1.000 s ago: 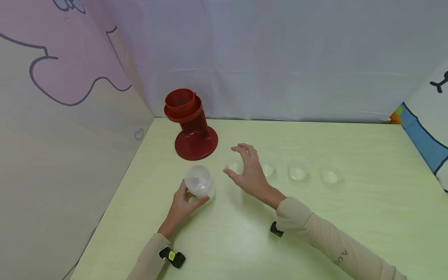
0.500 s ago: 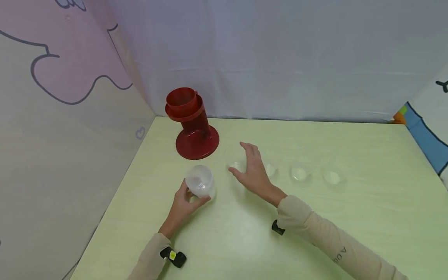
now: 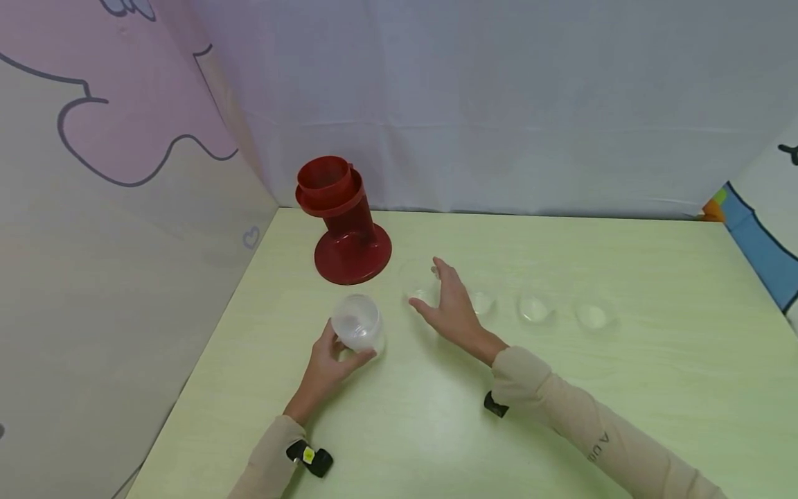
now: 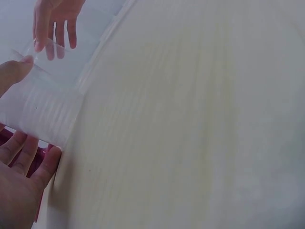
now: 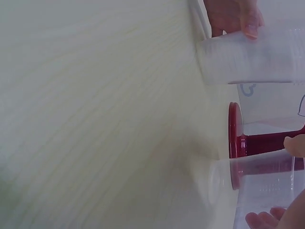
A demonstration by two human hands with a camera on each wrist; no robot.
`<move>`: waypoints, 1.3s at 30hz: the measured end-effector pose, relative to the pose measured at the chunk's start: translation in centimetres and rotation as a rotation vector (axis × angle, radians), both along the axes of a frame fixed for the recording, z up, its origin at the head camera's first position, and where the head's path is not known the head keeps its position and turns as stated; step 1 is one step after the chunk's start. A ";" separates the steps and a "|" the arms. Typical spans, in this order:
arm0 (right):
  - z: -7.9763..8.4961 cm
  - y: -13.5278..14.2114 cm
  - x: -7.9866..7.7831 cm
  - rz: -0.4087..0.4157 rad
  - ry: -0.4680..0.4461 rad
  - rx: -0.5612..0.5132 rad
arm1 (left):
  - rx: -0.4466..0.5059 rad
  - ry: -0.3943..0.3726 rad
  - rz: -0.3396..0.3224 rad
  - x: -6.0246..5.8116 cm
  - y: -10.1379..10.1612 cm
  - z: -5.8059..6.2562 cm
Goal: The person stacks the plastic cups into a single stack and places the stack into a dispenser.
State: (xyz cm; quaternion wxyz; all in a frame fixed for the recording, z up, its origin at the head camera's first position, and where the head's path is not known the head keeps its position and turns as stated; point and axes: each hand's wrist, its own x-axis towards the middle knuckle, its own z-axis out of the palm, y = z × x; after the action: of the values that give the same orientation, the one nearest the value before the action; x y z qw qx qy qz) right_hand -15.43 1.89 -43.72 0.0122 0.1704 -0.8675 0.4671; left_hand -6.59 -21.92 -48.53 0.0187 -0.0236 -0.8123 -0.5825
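My left hand (image 3: 330, 360) grips a translucent plastic cup (image 3: 358, 326), thumb on the near side; the ridged wall of this cup suggests a nested stack in the right wrist view. It is upright, its base close to the table. My right hand (image 3: 451, 308) stands around a clear plastic cup (image 5: 257, 183) at the left end of a row, fingers extended and spread from the thumb. In the right wrist view, its thumb (image 5: 295, 145) is right at the cup's upper side and its fingertips (image 5: 264, 219) lie past the opposite side.
A red stand (image 3: 352, 256) with a round base and a cup-shaped top is at the back left. More clear cups (image 3: 535, 308) stand in a row to the right. The pale table (image 3: 499, 430) meets a curtain (image 3: 499, 104) at the back and a patterned wall (image 3: 156, 277) at left.
My right hand has shifted slightly right, and its fingers have drawn closer together. The left hand and its cup stay in place; the view has moved slightly.
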 end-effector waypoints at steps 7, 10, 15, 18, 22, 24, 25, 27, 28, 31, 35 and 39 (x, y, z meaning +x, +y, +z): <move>-0.8 0.2 -0.3 0.015 -0.058 -0.013 | -0.025 -0.007 -0.019 0.9 0.9 2.9; -1.1 0.2 -0.5 0.025 -0.070 -0.036 | -0.025 -0.013 -0.016 1.0 1.0 3.2; -1.7 0.1 -0.7 0.034 -0.083 -0.068 | -0.020 -0.017 -0.012 0.9 0.9 3.1; -1.9 -0.1 -0.8 0.027 -0.091 -0.079 | -0.025 -0.018 -0.013 0.9 0.9 3.0; -2.1 -0.2 -1.0 0.022 -0.101 -0.117 | -0.031 -0.019 -0.014 0.9 0.9 3.0; -2.3 -0.3 -1.0 0.022 -0.098 -0.144 | -0.028 -0.017 -0.015 0.9 0.9 3.0; -2.4 -0.3 -1.1 0.021 -0.094 -0.155 | -0.027 -0.018 -0.015 0.9 0.9 3.0; -2.5 -0.3 -1.1 0.016 -0.090 -0.169 | -0.024 -0.018 -0.015 0.9 0.9 3.1; -2.6 -0.3 -1.2 0.014 -0.090 -0.176 | -0.024 -0.020 -0.015 0.9 0.9 3.1; -2.6 -0.3 -1.2 0.009 -0.093 -0.191 | -0.025 -0.021 -0.012 0.9 0.9 3.1; -2.6 -0.2 -1.1 0.014 -0.099 -0.209 | -0.017 -0.008 -0.015 0.9 0.9 3.1; -2.5 -0.1 -0.9 0.024 -0.106 -0.223 | -0.009 0.001 -0.021 0.9 0.8 3.1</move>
State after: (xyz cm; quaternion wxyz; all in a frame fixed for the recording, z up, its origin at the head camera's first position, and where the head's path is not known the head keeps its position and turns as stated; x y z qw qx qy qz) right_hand -16.35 1.75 -46.23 -0.0202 0.1535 -0.8076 0.5691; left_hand -5.69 -21.09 -45.45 0.0130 -0.0327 -0.8146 -0.5790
